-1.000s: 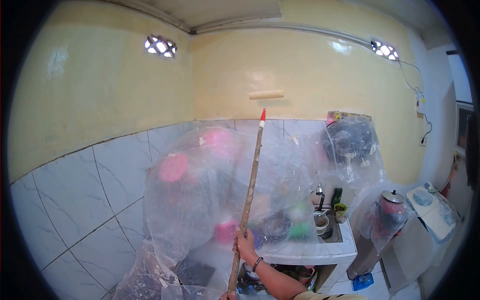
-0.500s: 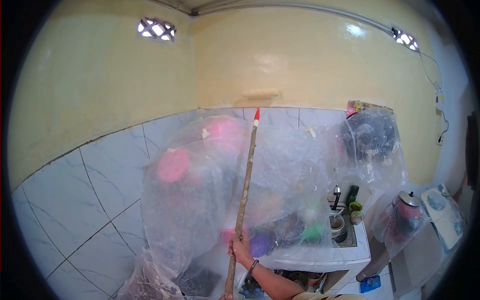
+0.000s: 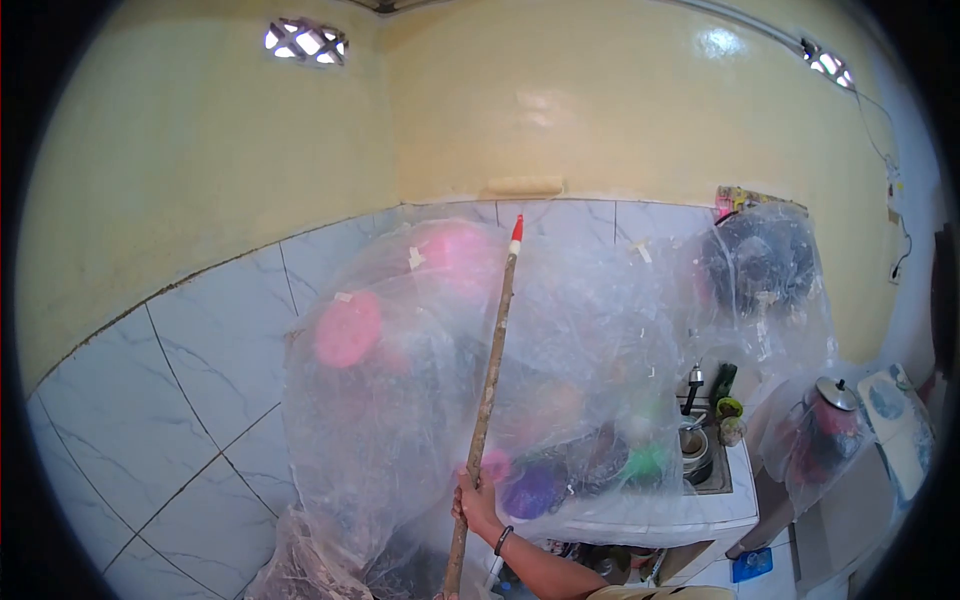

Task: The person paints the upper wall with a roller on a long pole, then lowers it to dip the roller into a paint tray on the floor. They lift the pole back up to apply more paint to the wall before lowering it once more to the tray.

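My right hand [image 3: 475, 504] is wrapped around the long wooden stick of a paint roller [image 3: 490, 385], a dark band on its wrist. At the very bottom edge, a small part of my left hand [image 3: 446, 596] shows closed at the lower end of the stick; the rest is out of view. The stick slants up to a red and white handle [image 3: 516, 235]. Above it, the cream roller sleeve [image 3: 525, 186] lies against the yellow wall [image 3: 600, 120], just over the top edge of the tiles.
Clear plastic sheeting [image 3: 400, 430] drapes over the counter and kitchenware, with pink, purple and green items beneath. Marbled tiles [image 3: 210, 350] line the lower wall. To the right are a sink [image 3: 715, 480] with pots, a covered fan-like object [image 3: 760, 265] and a lidded, plastic-wrapped item [image 3: 830, 425].
The roller sleeve has come down the wall, closer to the tile edge. My right hand keeps its grip and sits slightly lower in view. The camera view has shifted a little.
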A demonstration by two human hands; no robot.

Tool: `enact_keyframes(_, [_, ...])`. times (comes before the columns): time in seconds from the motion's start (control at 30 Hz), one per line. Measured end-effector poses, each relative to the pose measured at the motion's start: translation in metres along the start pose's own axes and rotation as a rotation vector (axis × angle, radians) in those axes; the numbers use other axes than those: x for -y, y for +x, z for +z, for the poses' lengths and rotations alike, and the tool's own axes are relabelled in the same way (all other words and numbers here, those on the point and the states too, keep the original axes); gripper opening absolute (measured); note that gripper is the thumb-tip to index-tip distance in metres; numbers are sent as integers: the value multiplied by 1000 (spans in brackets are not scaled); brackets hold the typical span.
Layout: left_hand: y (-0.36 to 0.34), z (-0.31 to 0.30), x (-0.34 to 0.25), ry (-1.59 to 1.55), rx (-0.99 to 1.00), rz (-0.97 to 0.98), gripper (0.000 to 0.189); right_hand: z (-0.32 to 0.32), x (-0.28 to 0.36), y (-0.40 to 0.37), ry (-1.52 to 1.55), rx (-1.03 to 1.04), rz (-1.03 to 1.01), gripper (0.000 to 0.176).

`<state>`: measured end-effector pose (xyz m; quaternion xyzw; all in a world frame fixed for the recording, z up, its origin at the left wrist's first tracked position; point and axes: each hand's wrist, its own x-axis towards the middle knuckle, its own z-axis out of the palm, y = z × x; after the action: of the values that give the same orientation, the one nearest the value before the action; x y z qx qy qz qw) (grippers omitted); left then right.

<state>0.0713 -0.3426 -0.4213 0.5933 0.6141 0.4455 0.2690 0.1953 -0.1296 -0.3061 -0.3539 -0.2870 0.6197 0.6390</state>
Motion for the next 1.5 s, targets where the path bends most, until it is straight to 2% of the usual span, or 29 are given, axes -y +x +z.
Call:
enact_keyframes(0.17, [14, -8, -17, 6, 24, -33, 47, 1, -4, 15, 0, -2, -6, 30])
enact_keyframes(0.33, [49, 15, 30, 74, -43, 69, 45, 15, 15, 33, -16, 18, -62, 30])
enact_keyframes(0.43, [74, 20, 14, -13, -99, 84, 45, 25, 35, 50, -25, 33, -95, 30])
enact_keyframes(0.63, [125, 4, -41, -57, 34, -72, 49, 53, 74, 93, -123, 27, -208, 31])
enact_keyframes(0.73, [156, 9, -42, -56, -73, 27, 44, 72, 100, 113, -142, 37, -243, 31])
enact_keyframes(0.83, [182, -15, -110, -61, -40, 73, 43, 93, 129, 129, -136, 62, -263, 31])
enact_keyframes(0.93, [211, -16, -120, -123, -32, 71, 38, 116, 164, 143, -143, 77, -297, 31])
enact_keyframes(1.03, [232, -27, -161, -166, -15, 69, 37, 139, 203, 151, -152, 97, -323, 33])
enact_keyframes(1.13, [255, -39, -195, -221, -33, 155, 44, 160, 242, 146, -167, 135, -326, 38])
enact_keyframes(1.17, [263, -46, -208, -224, -19, 131, 44, 164, 251, 145, -172, 150, -322, 40])
enact_keyframes(1.27, [287, -69, -244, -227, -4, 100, 46, 170, 270, 148, -346, 158, -435, 47])
enact_keyframes(1.3, [297, -74, -252, -225, -15, 116, 46, 170, 276, 138, -295, 203, -386, 51])
enact_keyframes(1.5, [332, -112, -317, -277, 36, 133, 44, 165, 290, 112, -251, 205, -458, 51])
